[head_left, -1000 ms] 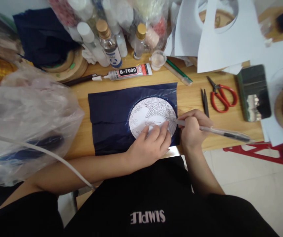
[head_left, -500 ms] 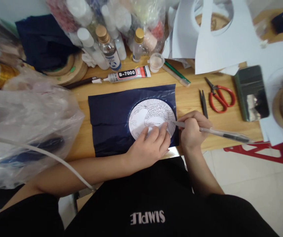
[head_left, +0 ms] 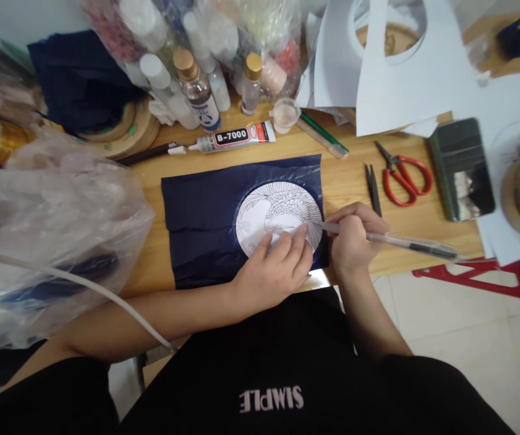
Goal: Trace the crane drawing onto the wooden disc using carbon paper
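Note:
A round white paper (head_left: 255, 220) printed with a line drawing of a bird lies on a dark blue cloth (head_left: 201, 211). Over the paper's lower edge rests my left hand (head_left: 276, 266), palm down, its fingers spread on the drawing and holding nothing. To the right of it, my right hand (head_left: 355, 241) is closed around a clear pen (head_left: 412, 243). The pen's tip touches or nearly touches the right edge of the paper; contact cannot be made out. The pen's back end points right, past the table's front edge.
Red-handled scissors (head_left: 405, 176), black tweezers (head_left: 372, 190) and a phone (head_left: 462, 169) lie to the right. A glue tube (head_left: 237, 138), small bottles (head_left: 199, 90) and a lidded cup (head_left: 285, 115) line the back. Plastic bags (head_left: 60, 211) and a white cable (head_left: 83, 281) are at left.
Almost nothing differs. Both hands, the pen and the paper keep their places, and the whole view has shifted very slightly.

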### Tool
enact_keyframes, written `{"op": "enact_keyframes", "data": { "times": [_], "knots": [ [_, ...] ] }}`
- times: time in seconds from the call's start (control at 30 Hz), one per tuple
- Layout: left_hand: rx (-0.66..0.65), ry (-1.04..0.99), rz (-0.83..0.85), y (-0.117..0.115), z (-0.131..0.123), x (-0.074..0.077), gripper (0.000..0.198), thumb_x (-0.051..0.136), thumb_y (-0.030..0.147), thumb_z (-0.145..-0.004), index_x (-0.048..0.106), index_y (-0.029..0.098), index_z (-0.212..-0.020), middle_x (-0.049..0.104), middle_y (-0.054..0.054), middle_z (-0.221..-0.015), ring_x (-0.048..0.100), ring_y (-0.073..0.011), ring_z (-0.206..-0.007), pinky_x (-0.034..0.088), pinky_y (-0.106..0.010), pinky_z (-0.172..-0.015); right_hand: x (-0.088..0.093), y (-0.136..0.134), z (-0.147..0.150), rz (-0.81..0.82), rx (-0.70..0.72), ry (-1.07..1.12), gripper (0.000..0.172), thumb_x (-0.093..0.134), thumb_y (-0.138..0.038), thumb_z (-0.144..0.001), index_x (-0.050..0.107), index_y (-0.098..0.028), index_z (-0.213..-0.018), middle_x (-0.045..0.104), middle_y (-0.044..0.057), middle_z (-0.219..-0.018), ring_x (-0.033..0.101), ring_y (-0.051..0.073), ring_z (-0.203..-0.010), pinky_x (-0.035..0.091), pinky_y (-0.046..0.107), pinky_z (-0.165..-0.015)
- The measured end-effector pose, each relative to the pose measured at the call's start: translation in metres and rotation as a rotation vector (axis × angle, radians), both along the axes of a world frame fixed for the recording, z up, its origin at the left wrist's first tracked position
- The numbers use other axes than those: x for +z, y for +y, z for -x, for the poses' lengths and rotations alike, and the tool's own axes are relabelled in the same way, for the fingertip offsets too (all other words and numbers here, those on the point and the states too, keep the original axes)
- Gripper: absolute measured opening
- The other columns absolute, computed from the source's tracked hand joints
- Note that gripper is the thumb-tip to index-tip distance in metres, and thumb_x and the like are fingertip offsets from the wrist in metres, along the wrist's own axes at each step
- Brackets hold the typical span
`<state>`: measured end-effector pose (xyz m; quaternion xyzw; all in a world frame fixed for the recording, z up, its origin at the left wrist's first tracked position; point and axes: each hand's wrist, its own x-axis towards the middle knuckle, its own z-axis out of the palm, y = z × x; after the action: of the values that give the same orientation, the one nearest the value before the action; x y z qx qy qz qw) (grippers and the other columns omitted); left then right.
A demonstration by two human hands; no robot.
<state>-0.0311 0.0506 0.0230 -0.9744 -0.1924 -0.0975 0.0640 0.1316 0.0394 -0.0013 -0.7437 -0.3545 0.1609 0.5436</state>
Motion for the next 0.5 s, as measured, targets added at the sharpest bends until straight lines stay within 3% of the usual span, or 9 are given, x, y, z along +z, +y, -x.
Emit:
{"op": "enact_keyframes", "data": {
  "times": [0.5],
  "knots": [
    [0.0, -0.003, 0.019, 0.0005, -0.0011, 0.0022, 0.041, 0.046, 0.039, -0.097, 0.062, 0.009, -0.119, 0.059, -0.016, -0.133, 0.061, -0.0258, -0.101, 0.049, -0.037, -0.083, -0.0009, -0.0003, -0.0004, 0.006, 0.016, 0.043, 0.019, 0.041, -0.016, -0.063, 0.057, -0.02, -0.053, 0.051, -0.004, -0.046, 0.046, 0.01, -0.044, 0.036, 0.025, -0.045]
  ]
}}
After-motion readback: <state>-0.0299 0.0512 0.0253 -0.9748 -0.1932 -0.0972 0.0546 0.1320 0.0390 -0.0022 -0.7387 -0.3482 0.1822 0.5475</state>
